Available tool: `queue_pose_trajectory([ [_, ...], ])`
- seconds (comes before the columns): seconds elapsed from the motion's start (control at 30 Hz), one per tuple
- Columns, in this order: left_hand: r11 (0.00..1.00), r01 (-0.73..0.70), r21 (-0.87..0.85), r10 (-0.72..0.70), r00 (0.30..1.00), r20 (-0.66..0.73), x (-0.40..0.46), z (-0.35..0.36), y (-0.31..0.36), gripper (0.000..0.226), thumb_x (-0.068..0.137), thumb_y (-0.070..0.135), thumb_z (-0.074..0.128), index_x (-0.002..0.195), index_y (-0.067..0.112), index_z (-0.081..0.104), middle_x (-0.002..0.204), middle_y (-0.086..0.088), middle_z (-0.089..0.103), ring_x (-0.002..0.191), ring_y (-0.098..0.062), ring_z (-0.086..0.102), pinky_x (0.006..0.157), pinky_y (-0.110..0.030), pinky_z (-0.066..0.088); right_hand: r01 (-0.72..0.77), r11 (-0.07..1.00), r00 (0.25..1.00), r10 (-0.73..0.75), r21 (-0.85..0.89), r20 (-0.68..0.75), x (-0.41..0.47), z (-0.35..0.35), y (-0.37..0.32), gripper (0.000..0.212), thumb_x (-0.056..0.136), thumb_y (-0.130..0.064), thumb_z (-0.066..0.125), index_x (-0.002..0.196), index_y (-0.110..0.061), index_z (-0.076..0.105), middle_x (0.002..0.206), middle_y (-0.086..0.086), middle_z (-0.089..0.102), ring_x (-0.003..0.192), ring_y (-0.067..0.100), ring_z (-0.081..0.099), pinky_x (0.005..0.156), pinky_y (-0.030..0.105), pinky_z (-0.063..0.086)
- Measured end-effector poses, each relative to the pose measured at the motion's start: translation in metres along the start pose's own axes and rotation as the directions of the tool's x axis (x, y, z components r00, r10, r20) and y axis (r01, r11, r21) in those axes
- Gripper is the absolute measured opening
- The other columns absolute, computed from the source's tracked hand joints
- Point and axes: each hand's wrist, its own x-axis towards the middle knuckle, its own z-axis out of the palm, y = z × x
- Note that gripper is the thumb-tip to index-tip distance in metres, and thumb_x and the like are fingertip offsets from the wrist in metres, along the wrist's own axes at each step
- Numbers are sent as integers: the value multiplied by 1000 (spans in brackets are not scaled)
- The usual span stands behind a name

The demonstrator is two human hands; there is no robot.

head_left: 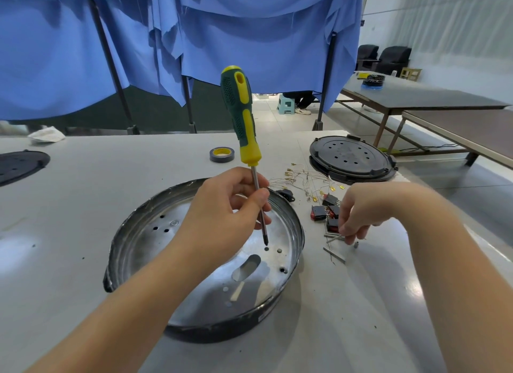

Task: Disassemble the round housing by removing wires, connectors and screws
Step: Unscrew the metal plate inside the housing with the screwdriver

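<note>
While nearly stripped, housing: round housing [194, 261] nearest, on the grey table [83, 206], open side up, bare metal floor showing only empty holes and a slot; no wires or screws visible inside.
Progress: judged close to finished; perhaps a last fastener under the left hand, cannot tell.
Left hand: left hand [222, 208] over the housing, fingers and thumb pinching the shaft of the screwdriver [241, 117], tip down just above the floor, handle upright.
Right hand: right hand [361, 214] just right of the housing, fingers curled down onto the small metal pins [334, 254]; seems to be pinching one, blurred.
Removed parts: black and red switches [323, 211] beside that hand, loose wires [302, 178] with brass connectors beyond them.
Farther back: black lid [349, 156], roll of tape [221, 154], blue curtain [249, 39] behind.
</note>
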Motion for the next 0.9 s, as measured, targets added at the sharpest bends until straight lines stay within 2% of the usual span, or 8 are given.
queue_pose_trajectory([
  [0.1,1000,-5,0,5,1000,5,0,0,0,9,92,7,59,94,14,64,73,-4,70,65,-16,71,59,-20,57,-10,1000,997,11,-14,80,4,4,-6,11,86,-26,69,91,-15,69,74,-13,75,65,-5,68,65,20,44],
  [0.3,1000,-8,-14,8,1000,2,0,0,-1,9,92,5,59,92,13,64,72,-4,70,64,-18,71,60,-23,59,-44,998,993,49,-42,111,7,9,-11,19,82,-30,73,91,-13,70,75,-10,75,62,-3,68,55,16,42],
  [0.37,1000,-9,-15,9,1000,4,0,0,-1,9,92,6,60,92,13,64,72,-4,70,65,-17,71,60,-23,59,8,999,998,-6,-31,56,5,7,-11,21,82,-35,73,86,-16,69,72,-11,74,59,-2,67,56,18,43],
  [0.47,1000,-8,-15,8,1000,22,0,0,-1,10,91,6,60,92,15,65,73,-3,71,65,-16,72,60,-23,59,201,978,970,-190,62,-150,-2,0,-14,24,84,-44,67,81,-20,68,67,-11,71,57,1,62,56,20,45],
  [0.57,1000,-15,-13,16,998,63,0,1,-1,9,91,7,62,92,15,65,74,-4,71,66,-17,71,62,-26,60,461,854,859,-361,242,-362,-18,-6,-30,19,84,-46,64,87,-27,68,74,-14,72,59,0,60,61,20,50],
  [0.67,999,-32,-1,32,994,103,-2,2,-3,9,90,7,63,92,16,66,74,-4,70,65,-20,71,65,-35,61,651,662,750,-485,372,-450,-39,-7,-51,24,82,-49,63,101,-33,66,91,-16,72,77,-3,66,66,18,53],
  [0.77,995,-87,55,76,981,176,-4,3,-3,10,89,14,65,92,23,66,77,4,70,69,-17,71,68,-40,60,733,495,679,-560,466,-475,-52,-2,-67,38,81,-49,61,113,-27,63,102,-10,72,94,4,68,80,21,55],
  [0.9,984,-142,104,118,971,207,-6,5,-3,7,82,25,62,88,28,64,77,9,69,69,-15,71,70,-44,59,751,380,652,-558,540,-513,-59,4,-80,22,94,-26,55,113,-16,61,95,-2,75,87,9,70,78,20,55],
])
